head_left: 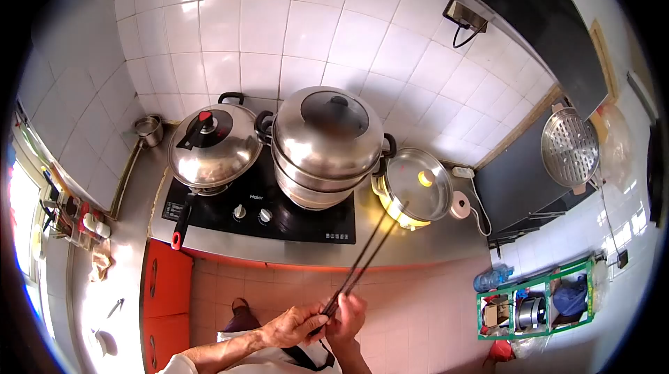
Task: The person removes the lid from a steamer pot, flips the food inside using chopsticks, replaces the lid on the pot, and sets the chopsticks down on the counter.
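My left hand (294, 325) and my right hand (346, 319) are close together in front of my body, both closed on the near end of a pair of long dark chopsticks (360, 266). The chopsticks slant up and away over the counter edge. Their far tips appear in front of a yellow electric pot (411, 221) with a glass lid (417, 189) and a yellow knob. Whether the tips touch the pot, I cannot tell.
A large steel steamer (317, 140) and a lidded wok (212, 147) stand on the black gas hob (300, 223). The wok's red-tipped handle (182, 224) juts past the counter edge. A small steel pot (148, 131) sits back left; a green-framed rack (540, 304) stands right.
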Tool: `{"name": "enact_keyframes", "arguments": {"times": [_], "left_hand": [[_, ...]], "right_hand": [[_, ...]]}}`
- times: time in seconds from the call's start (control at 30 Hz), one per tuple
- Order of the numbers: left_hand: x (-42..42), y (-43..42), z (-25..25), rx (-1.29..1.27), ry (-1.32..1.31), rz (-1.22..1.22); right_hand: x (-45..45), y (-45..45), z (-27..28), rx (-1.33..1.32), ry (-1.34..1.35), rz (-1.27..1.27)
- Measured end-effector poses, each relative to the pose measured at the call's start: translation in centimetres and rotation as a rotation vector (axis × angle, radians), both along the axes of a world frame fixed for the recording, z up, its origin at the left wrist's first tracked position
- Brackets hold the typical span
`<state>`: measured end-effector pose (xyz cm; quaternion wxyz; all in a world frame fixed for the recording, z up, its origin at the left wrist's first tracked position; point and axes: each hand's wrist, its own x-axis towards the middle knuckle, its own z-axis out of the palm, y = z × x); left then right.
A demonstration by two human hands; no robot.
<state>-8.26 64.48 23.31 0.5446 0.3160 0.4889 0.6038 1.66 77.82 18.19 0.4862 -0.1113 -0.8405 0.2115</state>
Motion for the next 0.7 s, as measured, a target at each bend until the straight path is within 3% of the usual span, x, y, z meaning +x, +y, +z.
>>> {"name": "enact_keyframes", "arguments": {"times": [0.1,0.27,0.4,0.43,0.47,0.53,0.63,0.7], "left_hand": [[0.5,0.8,1.0,-0.076,0.062,-0.039],[-0.1,0.9,0.7,-0.077,-0.031,-0.037],[-1.4,0.9,1.1,-0.045,-0.134,-0.008],[-1.6,1.1,1.4,-0.045,-0.132,-0.014],[-1.8,1.2,1.9,-0.063,-0.142,-0.001],[-3.0,1.0,2.3,-0.086,-0.148,-0.025],[-4.5,0.7,3.1,-0.059,-0.204,-0.060],[-5.2,0.7,3.8,-0.064,-0.233,-0.063]], "right_hand": [[1.3,1.2,-1.3,-0.063,-0.200,0.079],[-1.2,2.8,-0.3,0.174,0.014,0.041],[-3.1,2.2,1.3,0.191,-0.004,-0.020],[-3.0,2.0,-0.6,0.192,-0.003,-0.027],[-2.6,1.7,-3.9,-0.084,-0.074,-0.046],[-3.8,0.9,-3.2,-0.362,-0.136,-0.063],[-5.3,2.0,2.7,0.323,-0.038,-0.141],[-6.2,2.1,5.1,0.376,-0.003,-0.114]]}}
